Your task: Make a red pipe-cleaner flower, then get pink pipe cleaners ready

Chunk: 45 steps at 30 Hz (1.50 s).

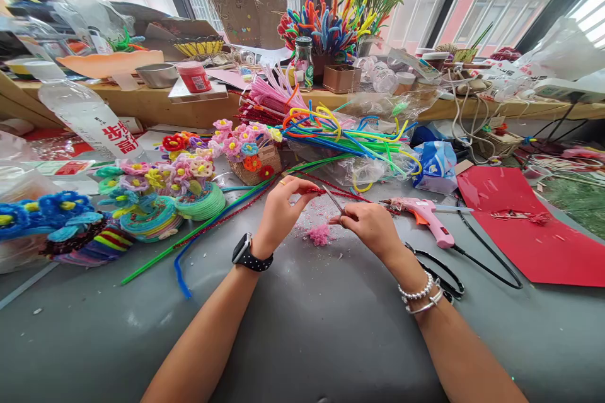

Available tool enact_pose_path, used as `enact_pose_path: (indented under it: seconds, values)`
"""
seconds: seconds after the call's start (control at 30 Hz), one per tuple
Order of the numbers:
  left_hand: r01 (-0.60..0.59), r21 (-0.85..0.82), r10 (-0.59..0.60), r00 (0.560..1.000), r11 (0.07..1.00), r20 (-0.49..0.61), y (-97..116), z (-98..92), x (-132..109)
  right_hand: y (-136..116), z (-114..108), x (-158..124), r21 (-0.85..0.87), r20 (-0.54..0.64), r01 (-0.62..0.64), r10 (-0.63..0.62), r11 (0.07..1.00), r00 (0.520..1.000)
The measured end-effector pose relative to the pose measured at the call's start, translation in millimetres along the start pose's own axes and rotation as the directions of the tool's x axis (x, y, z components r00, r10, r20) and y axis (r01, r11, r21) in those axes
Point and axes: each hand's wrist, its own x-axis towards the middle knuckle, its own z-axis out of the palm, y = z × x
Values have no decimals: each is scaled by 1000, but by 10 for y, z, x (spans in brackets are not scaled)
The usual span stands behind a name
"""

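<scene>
My left hand (284,207), with a watch at the wrist, pinches a red tinsel pipe cleaner (312,190) between thumb and fingers. In my right hand (371,224) is a pair of scissors (334,198), fingers closed round the handles. The blades point up and left, close by the red tinsel end; I cannot tell whether they touch it. Beneath the hands, a small heap of pink fuzz clippings (320,234) lies on the grey table (312,340), with tiny bits scattered around it.
To the right lie a pink glue gun (428,217) with its cord and a red sheet (534,226). Pipe-cleaner flowers (182,169) and a water bottle (87,110) stand left. Long green pipe cleaners (198,226) cross the table. Behind is a pile of coloured pipe cleaners (340,132).
</scene>
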Motion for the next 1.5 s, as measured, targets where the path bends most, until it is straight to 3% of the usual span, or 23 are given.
enact_pose_path:
  seconds: [0.13, 0.27, 0.4, 0.53, 0.73, 0.87, 1.07, 1.3, 1.4, 1.5]
  values:
    - [82, -19, -83, 992, 996, -92, -47, -17, 1, 20, -7, 1, 70, -105, -43, 50, 997, 993]
    - [210, -223, -263, 933, 952, -244, -112, -62, 27, 44, -7, 4, 53, -153, -153, 159, 987, 975]
    - [257, -534, -438, 865, 806, -245, -113, -89, 61, 84, 9, 17, -15, -125, -295, 291, 955, 948]
    - [255, -657, -504, 835, 710, -220, -86, -96, 76, 122, 37, 30, -48, -24, -337, 336, 940, 942]
    - [264, -632, -516, 818, 729, -253, -114, -90, 77, 149, 77, 45, -16, 103, -317, 317, 948, 943]
    - [263, -577, -502, 809, 773, -305, -137, -74, 73, 144, 95, 40, -41, 81, -329, 331, 943, 940]
    - [259, -627, -500, 831, 735, -242, -87, -66, 58, 146, 84, 42, 81, 85, -351, 345, 933, 935]
    - [163, -553, -414, 833, 817, -366, -97, -82, 61, 95, 45, 35, 66, 12, -311, 311, 948, 950]
    - [165, -671, -451, 849, 723, -277, -21, -107, 68, 52, 55, 22, -1, -104, -240, 239, 971, 965]
    - [275, -820, -412, 910, 502, 53, 157, -70, 17, -1, 94, 10, -86, -204, -165, 145, 982, 968]
